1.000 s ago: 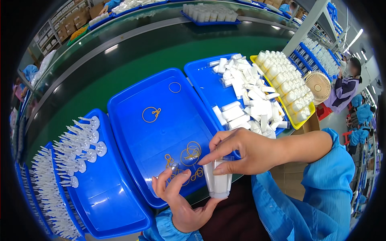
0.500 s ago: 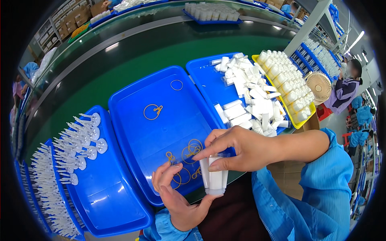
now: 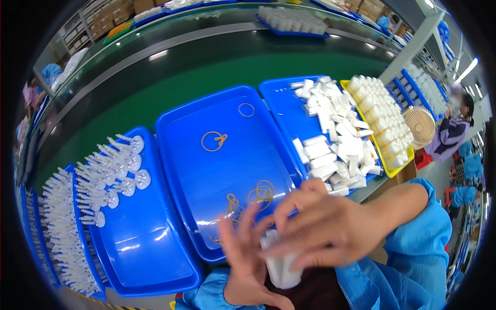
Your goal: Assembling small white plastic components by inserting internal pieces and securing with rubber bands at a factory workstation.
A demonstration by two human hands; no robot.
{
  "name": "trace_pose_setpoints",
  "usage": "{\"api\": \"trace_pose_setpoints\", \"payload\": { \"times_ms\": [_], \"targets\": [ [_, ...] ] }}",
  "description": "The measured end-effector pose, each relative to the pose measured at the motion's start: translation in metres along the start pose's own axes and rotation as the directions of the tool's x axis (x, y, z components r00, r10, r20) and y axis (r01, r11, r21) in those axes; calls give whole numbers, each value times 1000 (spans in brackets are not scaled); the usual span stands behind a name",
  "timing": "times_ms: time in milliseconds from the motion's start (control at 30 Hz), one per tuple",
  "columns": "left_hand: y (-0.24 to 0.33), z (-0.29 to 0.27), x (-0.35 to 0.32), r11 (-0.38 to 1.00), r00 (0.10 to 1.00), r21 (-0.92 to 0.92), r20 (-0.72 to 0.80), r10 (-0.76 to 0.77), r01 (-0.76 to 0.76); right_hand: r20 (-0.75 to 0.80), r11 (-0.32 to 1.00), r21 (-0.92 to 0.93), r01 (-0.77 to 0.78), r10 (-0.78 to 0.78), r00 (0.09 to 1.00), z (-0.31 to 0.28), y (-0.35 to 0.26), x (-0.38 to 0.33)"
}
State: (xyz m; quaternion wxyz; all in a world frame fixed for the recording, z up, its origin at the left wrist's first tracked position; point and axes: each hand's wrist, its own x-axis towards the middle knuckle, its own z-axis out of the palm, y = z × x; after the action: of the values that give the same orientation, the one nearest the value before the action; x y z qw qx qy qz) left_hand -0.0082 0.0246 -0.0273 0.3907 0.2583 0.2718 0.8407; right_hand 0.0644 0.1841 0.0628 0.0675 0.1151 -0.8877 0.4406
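Note:
Low in front of me is an upright bundle of white pieces with clear plastic sides [image 3: 283, 271]. My right hand [image 3: 330, 227] comes over it from the right, fingers bent around its top; motion smears them. Beside its left side, my left hand [image 3: 248, 266] has its fingers apart and its thumb stretched out below. Whether a band runs around the bundle is hidden by blur. Just beyond the hands, several tan rubber bands [image 3: 261, 192] lie in the middle blue tray [image 3: 191, 181]. Similar white pieces [image 3: 341, 134] are heaped in the blue tray to the right.
At the left, a blue tray [image 3: 139, 258] carries clear-based white stemmed parts [image 3: 116, 173], with more stacked trays beyond. A yellow tray [image 3: 397, 170] of white bundles stands far right, next to a round fan [image 3: 418, 127]. Behind runs a green conveyor belt [image 3: 206, 67].
My right hand has moved down over the bundle's top and now blurs. The left hand has dropped slightly, fingers more spread. The whole view has shifted, moving the trays rightward.

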Motion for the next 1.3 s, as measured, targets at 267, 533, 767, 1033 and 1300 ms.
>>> {"api": "trace_pose_setpoints", "payload": {
  "times_ms": [267,533,767,1033,1300],
  "targets": [
    [3,-29,-28,268,384,-329,366,-847,905,173,922,-118,369,-347,922,27,-6,3],
    [28,-31,-8,940,904,157,264,-336,303,76,946,-293,142,-125,989,57,78,56],
    [28,-24,-17,957,985,291,-159,64,-15,214,769,-604,211,-99,972,85,96,62],
    [21,-18,-6,929,918,370,-375,131,19,-29,833,-525,175,-223,974,32,53,40],
    [20,-20,9,830,755,-251,596,-273,498,-120,833,-541,113,-209,970,15,47,-2]
  ]
}}
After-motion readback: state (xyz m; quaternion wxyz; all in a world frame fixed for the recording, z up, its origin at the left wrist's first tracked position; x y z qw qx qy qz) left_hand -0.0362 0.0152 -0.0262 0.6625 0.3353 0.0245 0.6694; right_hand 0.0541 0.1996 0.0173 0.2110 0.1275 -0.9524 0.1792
